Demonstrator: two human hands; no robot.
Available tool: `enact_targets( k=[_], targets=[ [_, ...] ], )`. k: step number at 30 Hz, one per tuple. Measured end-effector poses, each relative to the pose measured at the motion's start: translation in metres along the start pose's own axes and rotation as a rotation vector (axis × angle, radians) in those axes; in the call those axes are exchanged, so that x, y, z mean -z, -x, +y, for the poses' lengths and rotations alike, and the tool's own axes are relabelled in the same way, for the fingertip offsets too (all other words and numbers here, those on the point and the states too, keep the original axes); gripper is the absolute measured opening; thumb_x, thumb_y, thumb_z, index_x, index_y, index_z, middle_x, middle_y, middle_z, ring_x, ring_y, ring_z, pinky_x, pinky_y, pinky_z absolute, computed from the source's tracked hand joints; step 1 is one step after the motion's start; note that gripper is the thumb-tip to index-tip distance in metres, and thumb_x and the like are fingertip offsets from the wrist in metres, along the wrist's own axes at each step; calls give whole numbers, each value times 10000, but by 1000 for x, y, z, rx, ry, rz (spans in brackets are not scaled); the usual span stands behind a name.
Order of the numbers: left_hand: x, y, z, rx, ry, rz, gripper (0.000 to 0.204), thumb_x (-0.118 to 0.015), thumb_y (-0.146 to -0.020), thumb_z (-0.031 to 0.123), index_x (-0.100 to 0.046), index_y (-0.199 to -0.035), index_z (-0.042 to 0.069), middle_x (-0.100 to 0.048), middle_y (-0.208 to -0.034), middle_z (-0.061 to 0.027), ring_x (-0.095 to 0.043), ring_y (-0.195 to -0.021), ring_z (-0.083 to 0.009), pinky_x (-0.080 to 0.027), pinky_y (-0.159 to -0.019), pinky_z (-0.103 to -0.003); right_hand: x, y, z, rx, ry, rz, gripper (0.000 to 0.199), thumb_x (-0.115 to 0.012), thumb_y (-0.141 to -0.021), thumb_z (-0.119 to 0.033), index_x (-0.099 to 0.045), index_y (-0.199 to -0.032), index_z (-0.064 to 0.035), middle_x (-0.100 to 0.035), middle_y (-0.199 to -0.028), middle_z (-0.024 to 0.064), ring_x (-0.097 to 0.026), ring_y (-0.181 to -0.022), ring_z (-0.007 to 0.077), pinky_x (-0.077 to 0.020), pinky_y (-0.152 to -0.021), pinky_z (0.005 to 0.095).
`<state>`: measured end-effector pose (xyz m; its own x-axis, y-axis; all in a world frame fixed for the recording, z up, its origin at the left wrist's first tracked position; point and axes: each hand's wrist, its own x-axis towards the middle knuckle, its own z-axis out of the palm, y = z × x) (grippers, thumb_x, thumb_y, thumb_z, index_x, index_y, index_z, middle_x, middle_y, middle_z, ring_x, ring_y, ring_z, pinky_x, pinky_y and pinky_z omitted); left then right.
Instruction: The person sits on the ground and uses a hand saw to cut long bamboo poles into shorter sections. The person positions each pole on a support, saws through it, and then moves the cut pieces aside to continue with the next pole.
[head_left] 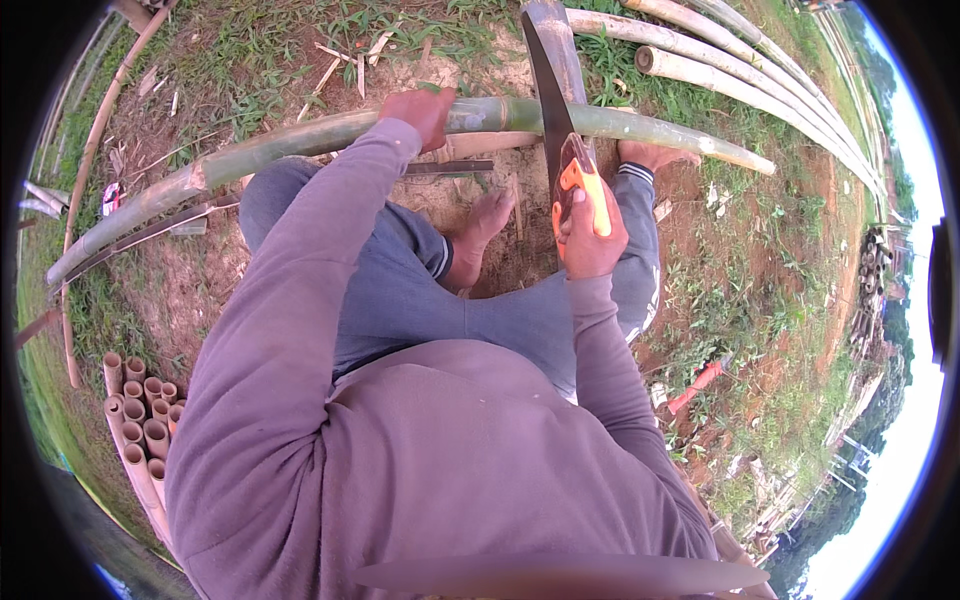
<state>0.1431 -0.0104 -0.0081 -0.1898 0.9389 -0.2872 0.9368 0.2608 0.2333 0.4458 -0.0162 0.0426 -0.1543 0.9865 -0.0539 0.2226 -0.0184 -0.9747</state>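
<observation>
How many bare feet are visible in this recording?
2: the left foot, on the near side of the green bamboo pole; the right foot, partly hidden by that pole.

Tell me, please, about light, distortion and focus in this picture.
Head view: the sky at right is burned out to white; head view: the bamboo pole looks curved, probably bent by the fisheye lens; head view: a brownish strip at the bottom is out of focus.

Bright daylight; sky glaring white, right; edges bowed; blurred band along bottom.
</observation>
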Motion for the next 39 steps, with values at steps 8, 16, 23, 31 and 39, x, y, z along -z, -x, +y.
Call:
enact_targets(
  k=[8, 16, 23, 31, 39],
  targets=[
    [0, -6, -1, -1, 32, -17, 446, -790, -817, 193, -612, -1213, 89, -760, -1065, -185, -741, -1031, -397, -579, -892, -514, 66, 105, -14, 82, 50, -11, 440, -662, -1058, -185, -608, -1422, 57, -721, -1176, 117, -645, -817, 91, -522, -672, 245],
    [3, 1, -2, 1, 16, -31, 466, -790, -822, 191, -612, -1240, 87, -771, -1055, -173, -743, -1041, -387, -579, -893, -517, 7, 5, -4, -2, -56, -19, 348, -696, -1049, -144, -660, -1350, 26, -692, -906, 16, -576, -630, 47, -451, -511, 218],
    [6, -6, -2, -21, 33, -39, 460, -771, -828, 187, -602, -1244, 86, -770, -1060, -190, -741, -1053, -392, -577, -882, -527, 81, 115, -15, 72, 42, -12, 459, -693, -1044, -186, -613, -1404, 88, -719, -1278, 175, -703, -1066, 168, -569, -902, 319],
    [3, -12, -2, -28, 3, -2, 422, -753, -828, 185, -618, -1215, 84, -767, -1052, -200, -741, -1046, -402, -579, -892, -525, -9, -30, 7, 104, -29, 24, 363, -703, -1049, -152, -659, -1351, 45, -680, -891, 3, -541, -610, 41, -436, -512, 225],
    [1, -9, -6, -6, 38, -26, 428, -769, -820, 181, -625, -1213, 89, -769, -1036, -183, -744, -1023, -406, -578, -893, -527, 76, 113, -7, 51, 27, -19, 447, -677, -1055, -157, -598, -1424, 83, -690, -1323, 174, -666, -1138, 157, -556, -961, 334]
  ],
)
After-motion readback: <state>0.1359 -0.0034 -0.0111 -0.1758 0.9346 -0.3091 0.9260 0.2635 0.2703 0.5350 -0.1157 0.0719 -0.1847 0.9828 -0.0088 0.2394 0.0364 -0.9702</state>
